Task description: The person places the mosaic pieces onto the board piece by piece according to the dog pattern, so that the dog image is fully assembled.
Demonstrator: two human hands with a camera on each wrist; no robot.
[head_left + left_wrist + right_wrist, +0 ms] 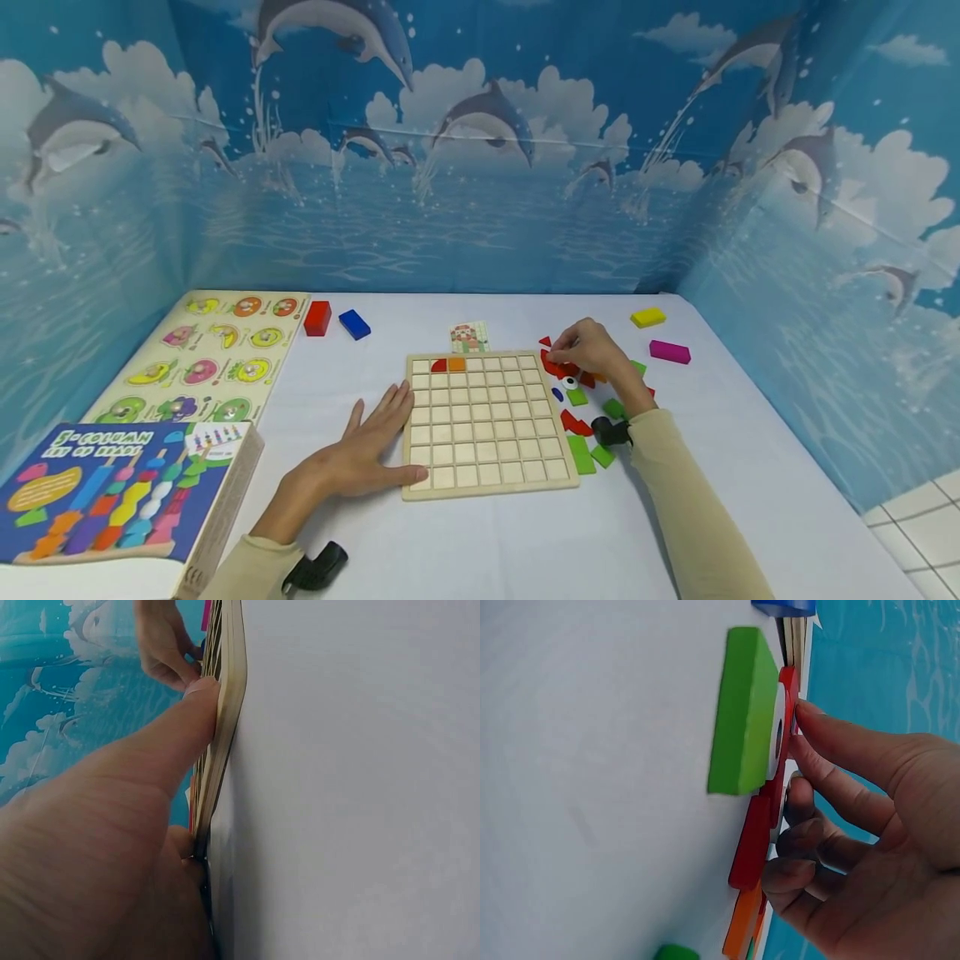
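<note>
A wooden grid board point(487, 421) lies in the middle of the white table point(750, 467). Its top row holds a red piece point(438, 365) and an orange piece point(457, 364). My left hand point(371, 442) lies flat against the board's left edge, with the thumb point(180, 727) pressed on the board's rim point(229, 697). My right hand point(588, 350) hovers over a pile of coloured pieces to the right of the board. Its curled fingers point(832, 757) sit on a flat red piece point(784, 742) next to a green block point(742, 712).
Red point(317, 317) and blue point(354, 324) blocks lie at the back left, yellow point(648, 317) and magenta point(670, 352) blocks at the back right. A fruit puzzle board point(202, 358) and a bead-set box point(112, 492) fill the left side. A small card point(469, 337) lies behind the grid board.
</note>
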